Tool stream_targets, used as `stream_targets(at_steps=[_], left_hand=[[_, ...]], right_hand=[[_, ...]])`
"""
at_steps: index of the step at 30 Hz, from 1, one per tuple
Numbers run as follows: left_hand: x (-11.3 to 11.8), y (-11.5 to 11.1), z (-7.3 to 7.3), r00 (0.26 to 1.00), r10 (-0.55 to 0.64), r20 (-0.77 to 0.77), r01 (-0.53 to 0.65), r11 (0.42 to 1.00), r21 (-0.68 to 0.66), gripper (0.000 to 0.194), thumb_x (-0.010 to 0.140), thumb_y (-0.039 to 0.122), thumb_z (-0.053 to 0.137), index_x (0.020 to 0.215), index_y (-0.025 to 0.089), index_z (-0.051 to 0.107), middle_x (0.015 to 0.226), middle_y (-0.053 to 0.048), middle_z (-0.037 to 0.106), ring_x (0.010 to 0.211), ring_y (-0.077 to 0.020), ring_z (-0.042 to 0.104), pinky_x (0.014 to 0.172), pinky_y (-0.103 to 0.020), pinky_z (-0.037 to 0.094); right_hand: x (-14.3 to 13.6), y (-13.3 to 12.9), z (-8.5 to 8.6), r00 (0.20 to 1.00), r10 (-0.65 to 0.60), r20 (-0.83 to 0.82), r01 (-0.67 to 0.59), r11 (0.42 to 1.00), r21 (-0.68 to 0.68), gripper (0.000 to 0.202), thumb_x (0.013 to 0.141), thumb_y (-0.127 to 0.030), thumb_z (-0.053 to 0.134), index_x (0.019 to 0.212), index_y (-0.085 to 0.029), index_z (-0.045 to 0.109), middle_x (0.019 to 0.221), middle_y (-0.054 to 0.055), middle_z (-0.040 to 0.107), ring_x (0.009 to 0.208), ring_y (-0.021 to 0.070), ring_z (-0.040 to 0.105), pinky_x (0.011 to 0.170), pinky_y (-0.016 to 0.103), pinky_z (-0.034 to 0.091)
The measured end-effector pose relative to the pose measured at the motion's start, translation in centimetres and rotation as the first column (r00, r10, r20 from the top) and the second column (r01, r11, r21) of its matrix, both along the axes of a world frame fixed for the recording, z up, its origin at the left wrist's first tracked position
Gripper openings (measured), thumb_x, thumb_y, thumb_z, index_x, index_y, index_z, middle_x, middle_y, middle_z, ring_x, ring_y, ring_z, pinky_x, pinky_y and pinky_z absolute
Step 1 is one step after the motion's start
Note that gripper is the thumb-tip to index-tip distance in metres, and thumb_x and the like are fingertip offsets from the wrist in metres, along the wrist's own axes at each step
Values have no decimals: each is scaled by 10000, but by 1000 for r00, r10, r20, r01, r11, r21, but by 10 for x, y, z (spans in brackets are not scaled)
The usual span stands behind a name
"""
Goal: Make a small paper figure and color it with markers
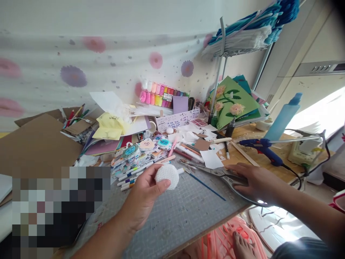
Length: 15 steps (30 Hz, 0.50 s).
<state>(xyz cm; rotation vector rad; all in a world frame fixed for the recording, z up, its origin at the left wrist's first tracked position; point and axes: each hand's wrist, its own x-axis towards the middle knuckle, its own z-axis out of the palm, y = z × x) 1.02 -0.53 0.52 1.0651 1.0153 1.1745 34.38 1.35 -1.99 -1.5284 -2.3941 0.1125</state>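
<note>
My left hand (147, 192) pinches a white, round, textured disc (167, 175) between thumb and fingers above the grey cutting mat (172, 219). My right hand (249, 180) rests over the handles of large metal scissors (223, 174), which lie at the mat's right side with their blades pointing left. Whether its fingers grip the handles is hard to see. A thin blue brush (206, 185) lies on the mat between the two hands. Markers (134, 174) lie just behind my left hand.
Paper cutouts (132, 151) and scraps cover the middle of the table. A blue glue gun (262, 149) and a light blue bottle (284, 117) stand at the right. Cardboard (40, 144) is at the left; coloured clay packs (159, 95) stand at the back.
</note>
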Motion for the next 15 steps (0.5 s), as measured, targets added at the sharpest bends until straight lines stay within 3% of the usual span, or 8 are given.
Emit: stream_targets(at_steps=[3, 6, 8, 11, 13, 15], left_hand=[[1, -2, 0, 999, -38, -10, 38, 999, 24, 319, 702, 262, 784, 997, 196, 681, 929, -21, 680, 848, -161, 564, 760, -241, 421], [2, -5, 0, 997, -72, -20, 72, 997, 28, 287, 703, 264, 780, 967, 197, 689, 890, -13, 678, 820, -158, 561, 739, -235, 423], [4, -7, 0, 995, -89, -48, 90, 996, 18, 261, 688, 257, 785, 923, 190, 691, 830, -6, 667, 761, -150, 551, 692, -229, 424], [8, -10, 1, 981, -119, -154, 125, 992, 33, 216, 666, 227, 782, 854, 177, 690, 745, 1, 643, 681, -144, 531, 618, -221, 414], [10, -12, 2, 959, -137, -248, 156, 986, 59, 211, 658, 216, 776, 846, 173, 691, 732, -5, 645, 672, -153, 538, 600, -222, 416], [11, -12, 2, 938, -144, -315, 180, 980, 88, 213, 657, 224, 776, 846, 174, 689, 736, -8, 649, 684, -162, 551, 609, -225, 427]], right_hand=[[0, -2, 9, 994, -2, 111, 6, 999, -40, 450, 835, -329, 579, 1259, -180, 599, 1057, 124, 714, 895, 291, 692, 750, 409, 552], [-16, -12, 26, 994, -52, 94, 41, 993, 112, 337, 882, -311, 531, 1163, -173, 657, 1009, 139, 714, 949, 334, 665, 755, 456, 533], [-38, -20, 36, 996, 8, -94, 7, 987, 161, 314, 903, -364, 525, 1072, -150, 681, 1011, 151, 703, 942, 296, 658, 796, 425, 520], [-80, -28, 46, 895, 109, -433, -156, 985, -74, 353, 862, -442, 606, 1105, -191, 656, 1001, 93, 701, 884, 215, 658, 751, 314, 523], [-104, -29, 48, 817, 157, -555, -276, 951, -137, 398, 775, -474, 698, 1043, -181, 676, 952, 74, 699, 842, 205, 643, 723, 296, 511], [-121, -26, 46, 770, 116, -628, -309, 928, -206, 342, 756, -471, 715, 907, -166, 687, 842, 46, 682, 753, 178, 613, 661, 269, 486]])
